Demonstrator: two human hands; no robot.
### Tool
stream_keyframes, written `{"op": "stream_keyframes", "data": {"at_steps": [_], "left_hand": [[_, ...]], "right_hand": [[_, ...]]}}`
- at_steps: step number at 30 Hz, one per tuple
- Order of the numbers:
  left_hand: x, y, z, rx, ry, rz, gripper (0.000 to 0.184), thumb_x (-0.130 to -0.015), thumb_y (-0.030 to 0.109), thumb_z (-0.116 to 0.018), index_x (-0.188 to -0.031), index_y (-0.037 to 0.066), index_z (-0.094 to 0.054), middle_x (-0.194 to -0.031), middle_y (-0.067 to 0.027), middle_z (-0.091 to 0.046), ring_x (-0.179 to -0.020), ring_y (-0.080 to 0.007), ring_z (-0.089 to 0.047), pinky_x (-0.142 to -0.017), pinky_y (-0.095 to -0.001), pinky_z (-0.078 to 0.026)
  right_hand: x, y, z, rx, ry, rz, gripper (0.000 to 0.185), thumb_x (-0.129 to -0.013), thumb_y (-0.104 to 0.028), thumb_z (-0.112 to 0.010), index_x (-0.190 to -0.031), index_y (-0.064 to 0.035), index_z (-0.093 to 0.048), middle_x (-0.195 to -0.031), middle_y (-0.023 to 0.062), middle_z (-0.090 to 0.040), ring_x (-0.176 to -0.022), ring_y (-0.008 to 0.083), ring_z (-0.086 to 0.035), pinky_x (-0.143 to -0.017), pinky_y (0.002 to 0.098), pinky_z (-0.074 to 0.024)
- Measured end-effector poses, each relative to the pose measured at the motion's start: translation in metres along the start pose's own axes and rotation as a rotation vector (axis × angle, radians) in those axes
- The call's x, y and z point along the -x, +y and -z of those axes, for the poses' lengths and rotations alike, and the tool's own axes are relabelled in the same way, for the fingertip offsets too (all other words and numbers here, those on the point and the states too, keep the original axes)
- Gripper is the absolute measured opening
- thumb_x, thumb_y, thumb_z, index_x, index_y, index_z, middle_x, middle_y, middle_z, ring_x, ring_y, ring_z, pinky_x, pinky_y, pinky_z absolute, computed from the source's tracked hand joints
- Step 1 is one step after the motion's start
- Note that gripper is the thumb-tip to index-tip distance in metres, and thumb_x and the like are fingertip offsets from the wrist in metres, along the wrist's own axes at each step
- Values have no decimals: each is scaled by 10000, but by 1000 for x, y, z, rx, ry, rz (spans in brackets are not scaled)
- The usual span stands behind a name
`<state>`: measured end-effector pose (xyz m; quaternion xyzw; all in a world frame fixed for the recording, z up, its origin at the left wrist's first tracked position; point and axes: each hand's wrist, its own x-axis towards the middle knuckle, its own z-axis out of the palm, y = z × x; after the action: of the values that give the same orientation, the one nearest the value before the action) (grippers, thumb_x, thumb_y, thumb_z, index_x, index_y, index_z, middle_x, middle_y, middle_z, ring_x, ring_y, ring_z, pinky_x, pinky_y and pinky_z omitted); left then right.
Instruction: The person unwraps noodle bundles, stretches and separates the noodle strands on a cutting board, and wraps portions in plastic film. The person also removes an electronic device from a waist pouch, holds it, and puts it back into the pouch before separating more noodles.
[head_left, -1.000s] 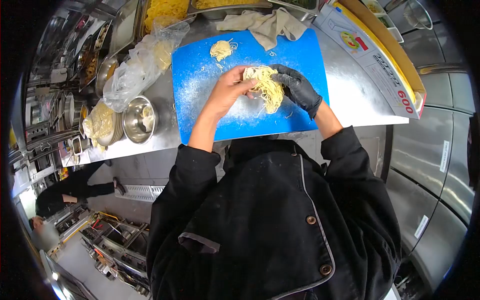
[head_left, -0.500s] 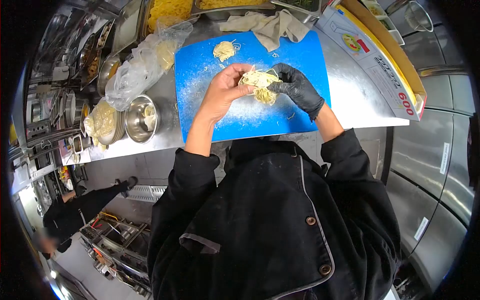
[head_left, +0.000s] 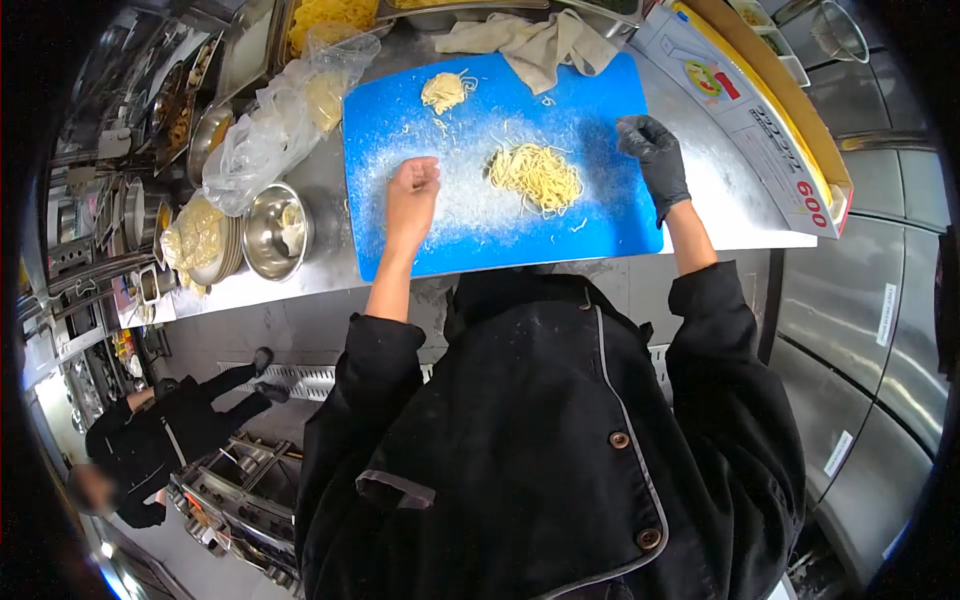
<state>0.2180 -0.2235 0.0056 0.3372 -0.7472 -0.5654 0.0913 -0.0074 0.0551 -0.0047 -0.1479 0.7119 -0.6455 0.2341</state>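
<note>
A loose heap of pale yellow noodles (head_left: 535, 178) lies spread on the floured blue cutting board (head_left: 375, 250). My bare left hand (head_left: 411, 196) hovers over the board to the left of the heap, its fingers loosely curled with nothing visible in them. On the other side, my right hand (head_left: 656, 160) in a black glove is held apart from the noodles near the board's right edge. Its fingers are slightly bent and a little blurred, and nothing shows between them. A smaller noodle clump (head_left: 446, 92) sits toward the back of the board.
Behind the board lies a beige cloth (head_left: 535, 45); a long box (head_left: 735, 100) stands at right. To the left are a plastic bag (head_left: 265, 145), a metal bowl (head_left: 278, 232) and stacked plates (head_left: 215, 258). Another person (head_left: 160, 425) is in the aisle at lower left.
The noodles held between both hands are now let go and spread on the board. My hands have moved apart, left and right. The other person has come further into view.
</note>
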Motion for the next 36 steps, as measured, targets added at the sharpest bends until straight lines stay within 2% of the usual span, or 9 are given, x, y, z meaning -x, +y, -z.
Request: {"op": "stream_keyframes", "data": {"at_steps": [4, 6, 11, 14, 19, 27, 31, 33, 36], "left_hand": [[3, 22, -42, -150, -69, -155, 294, -806, 34, -607, -1096, -1, -578, -1018, -101, -637, -927, -165, -600, -815, -307, -473], [5, 32, -63, -589, 100, -472, 310, -814, 117, -646, -1092, 0, -576, -964, -99, -649, -839, -164, -614, -758, -311, -490], [-14, 46, -62, -608, -239, -224, 346, -828, 188, -668, -1104, 5, -568, -977, -84, -645, -820, -162, -608, -737, -301, -489], [-19, 58, -40, 312, -475, 26, 349, -836, 202, -673, -1093, -4, -558, -905, -72, -640, -818, -159, -603, -730, -281, -487], [-14, 86, -22, 472, -511, 37, 270, -865, 116, -638, -1086, -17, -555, -932, -54, -631, -850, -134, -593, -764, -265, -472], [-11, 92, -14, 622, -584, -265, 311, -805, -77, -562, -1101, 18, -560, -1047, -54, -601, -977, -126, -555, -847, -270, -443], [-18, 63, -17, 456, -519, -195, 414, -765, -93, -543, -1157, 41, -546, -1109, -59, -587, -1028, -175, -549, -884, -301, -433], [-28, 32, -12, 234, 75, -78, 376, -774, -50, -569, -1140, 34, -556, -1111, -62, -593, -1009, -164, -550, -876, -289, -436], [-27, 13, -6, 144, 143, -60, 352, -788, -5, -584, -1137, 31, -557, -1092, -72, -598, -996, -174, -560, -863, -296, -444]], "right_hand": [[11, -7, -37, 321, -104, 186, 199, -862, -131, -628, -1036, -33, -620, -911, 71, -649, -818, 141, -600, -745, 277, -497], [26, -11, -69, 557, -82, 274, 224, -844, -132, -649, -1041, -31, -615, -921, 78, -645, -841, 143, -598, -761, 280, -494], [22, -20, -79, 848, -335, 141, 331, -777, -124, -726, -1076, -50, -604, -959, 68, -641, -919, 158, -592, -817, 293, -482], [5, -29, -54, 400, -509, -9, 348, -762, -145, -742, -1079, -64, -619, -984, 41, -636, -931, 152, -584, -817, 300, -478], [18, -100, -51, -62, -566, 11, 376, -745, -151, -764, -1081, -64, -620, -975, 17, -630, -916, 134, -574, -822, 286, -467], [1, -86, -35, -4, -680, -33, 370, -756, -77, -741, -1102, -52, -611, -1000, 25, -652, -941, 147, -597, -867, 295, -478], [-5, -54, -32, 120, -518, -24, 286, -782, -76, -707, -1054, -33, -627, -1029, 80, -662, -933, 175, -618, -829, 299, -491], [-12, -47, -21, 276, -422, -25, 279, -796, -94, -693, -1057, -28, -622, -1035, 98, -660, -934, 190, -624, -822, 305, -493], [-6, -32, -15, 582, -230, -53, 271, -823, -130, -665, -1064, -17, -613, -1046, 135, -657, -936, 221, -634, -808, 315, -497]]}}
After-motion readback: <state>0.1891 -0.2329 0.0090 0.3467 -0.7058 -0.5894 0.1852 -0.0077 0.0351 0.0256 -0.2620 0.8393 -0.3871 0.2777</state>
